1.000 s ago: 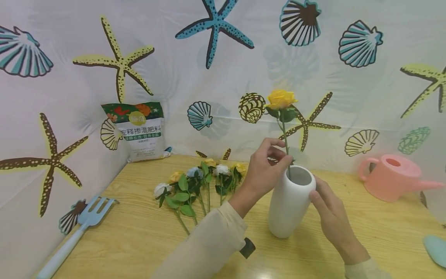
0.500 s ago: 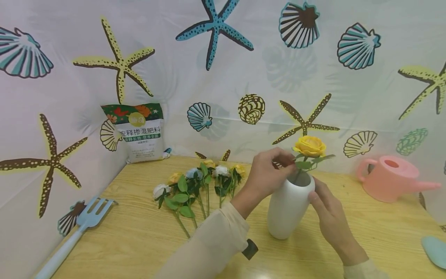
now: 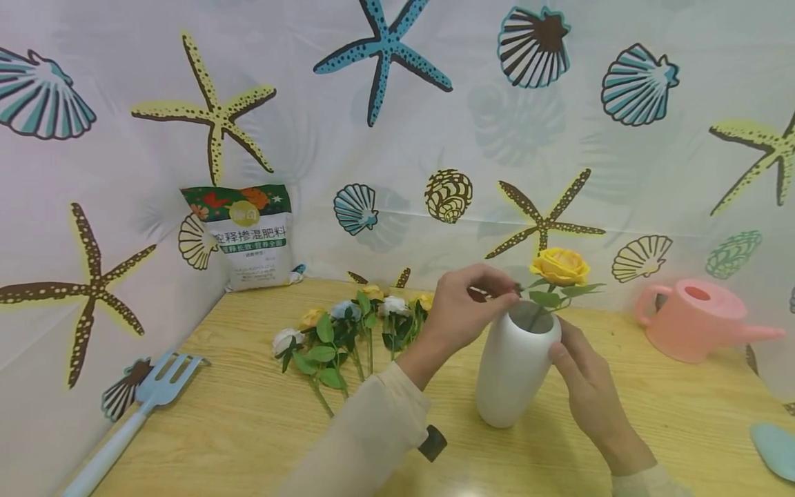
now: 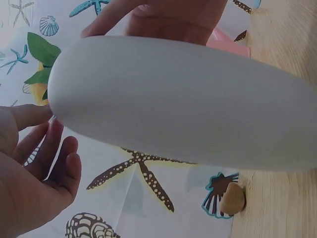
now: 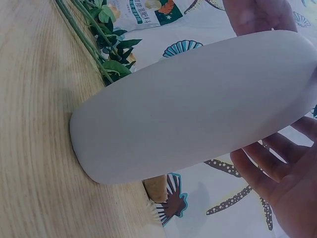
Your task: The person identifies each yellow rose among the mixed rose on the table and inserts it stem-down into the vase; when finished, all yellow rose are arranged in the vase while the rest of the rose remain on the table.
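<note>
A yellow rose [image 3: 560,267] stands in a tall white vase [image 3: 515,373], its bloom and leaves above the rim and leaning right. My left hand [image 3: 462,307] is at the left of the rim, thumb and index fingertips close to one of the rose's leaves. In the left wrist view the left hand's [image 4: 37,168] other fingers bend loosely beside the vase mouth. My right hand [image 3: 593,386] holds the vase's right side near the top, thumb in front and fingers behind. The lower stem is hidden inside the vase.
Several white, blue and yellow roses [image 3: 323,351] lie left of the vase. A fertilizer bag [image 3: 256,241] stands at the back left, a light blue hand fork [image 3: 158,390] at the left edge. On the right are a pink watering can [image 3: 695,321] and a pale teal tool [image 3: 776,449].
The rose has gone down into the vase, its bloom now just above the rim and tipped right. The left hand has drawn slightly left from the stem. The right hand stays on the vase.
</note>
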The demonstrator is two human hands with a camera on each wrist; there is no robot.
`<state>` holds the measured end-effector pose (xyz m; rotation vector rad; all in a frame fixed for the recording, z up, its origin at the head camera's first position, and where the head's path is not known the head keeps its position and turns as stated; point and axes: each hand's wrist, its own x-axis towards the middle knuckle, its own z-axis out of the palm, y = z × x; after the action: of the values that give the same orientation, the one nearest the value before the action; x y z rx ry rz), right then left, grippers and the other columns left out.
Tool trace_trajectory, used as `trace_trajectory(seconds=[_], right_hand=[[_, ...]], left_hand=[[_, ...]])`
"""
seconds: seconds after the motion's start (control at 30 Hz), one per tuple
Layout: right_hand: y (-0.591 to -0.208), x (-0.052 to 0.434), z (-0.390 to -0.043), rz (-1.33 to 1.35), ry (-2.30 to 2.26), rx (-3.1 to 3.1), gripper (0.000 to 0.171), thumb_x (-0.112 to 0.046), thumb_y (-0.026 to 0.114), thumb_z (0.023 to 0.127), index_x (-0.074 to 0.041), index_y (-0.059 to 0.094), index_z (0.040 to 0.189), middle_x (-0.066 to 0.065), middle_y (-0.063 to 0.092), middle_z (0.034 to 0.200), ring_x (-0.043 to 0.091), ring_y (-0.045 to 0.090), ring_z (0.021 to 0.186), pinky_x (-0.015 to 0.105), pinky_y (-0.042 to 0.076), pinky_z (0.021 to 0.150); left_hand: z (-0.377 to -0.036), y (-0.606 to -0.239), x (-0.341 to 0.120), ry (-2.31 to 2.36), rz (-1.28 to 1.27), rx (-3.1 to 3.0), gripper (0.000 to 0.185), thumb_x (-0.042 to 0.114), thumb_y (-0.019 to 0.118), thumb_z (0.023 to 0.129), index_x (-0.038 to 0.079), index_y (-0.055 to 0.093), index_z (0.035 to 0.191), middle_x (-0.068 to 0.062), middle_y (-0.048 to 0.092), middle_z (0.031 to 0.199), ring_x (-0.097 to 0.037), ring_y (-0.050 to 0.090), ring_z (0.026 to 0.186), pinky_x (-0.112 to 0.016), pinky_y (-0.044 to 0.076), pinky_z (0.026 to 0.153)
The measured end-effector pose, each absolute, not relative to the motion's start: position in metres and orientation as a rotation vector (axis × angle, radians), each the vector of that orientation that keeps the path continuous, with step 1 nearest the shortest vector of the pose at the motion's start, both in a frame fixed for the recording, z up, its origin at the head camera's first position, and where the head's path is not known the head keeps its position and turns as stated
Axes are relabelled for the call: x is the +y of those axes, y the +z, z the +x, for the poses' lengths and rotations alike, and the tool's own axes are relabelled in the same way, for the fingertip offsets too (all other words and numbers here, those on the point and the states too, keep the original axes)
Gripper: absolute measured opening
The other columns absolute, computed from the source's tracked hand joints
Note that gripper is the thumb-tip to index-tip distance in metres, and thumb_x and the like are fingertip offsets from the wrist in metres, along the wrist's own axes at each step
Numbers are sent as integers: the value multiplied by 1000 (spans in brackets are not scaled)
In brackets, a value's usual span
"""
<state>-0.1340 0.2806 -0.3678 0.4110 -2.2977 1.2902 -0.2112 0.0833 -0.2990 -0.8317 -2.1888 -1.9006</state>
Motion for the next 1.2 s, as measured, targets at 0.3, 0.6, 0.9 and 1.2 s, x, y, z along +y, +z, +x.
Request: trace_trajectory(seconds=[0.3, 0.6, 0.9, 1.2], right_hand=[[-369, 281, -133, 396, 1281, -2295, 43, -7, 40, 107, -6, 47, 149, -32, 49, 137, -13, 47, 124, 4, 40, 95], [-368, 282, -133, 399, 1291, -2296, 43, -7, 39, 107, -5, 46, 149, -31, 49, 137, -13, 47, 124, 4, 40, 94], [-369, 280, -133, 406, 1304, -2295, 44, -7, 39, 107, -6, 46, 150, -31, 49, 138, -13, 47, 125, 4, 40, 95], [-368, 279, -134, 408, 1325, -2290, 43, -6, 39, 107, -5, 46, 149, -25, 52, 139, -11, 48, 125, 5, 42, 94]], left_hand=[[-225, -328, 37, -1824, -566, -2320, 12, 12, 76, 90, 7, 74, 101, -9, 74, 99, -18, 69, 88, -28, 57, 78], [-230, -380, 1, -1600, -349, -2818, 22, 19, 77, 90, 8, 71, 108, -6, 70, 102, -21, 66, 94, -39, 56, 78], [-225, -403, -6, -1514, -345, -2941, 40, 11, 84, 82, 1, 67, 116, -11, 71, 96, -20, 66, 77, -35, 56, 66], [-225, -412, -2, -1392, -354, -3026, 56, 5, 91, 71, 2, 64, 120, -10, 68, 98, -22, 63, 82, -39, 55, 71]])
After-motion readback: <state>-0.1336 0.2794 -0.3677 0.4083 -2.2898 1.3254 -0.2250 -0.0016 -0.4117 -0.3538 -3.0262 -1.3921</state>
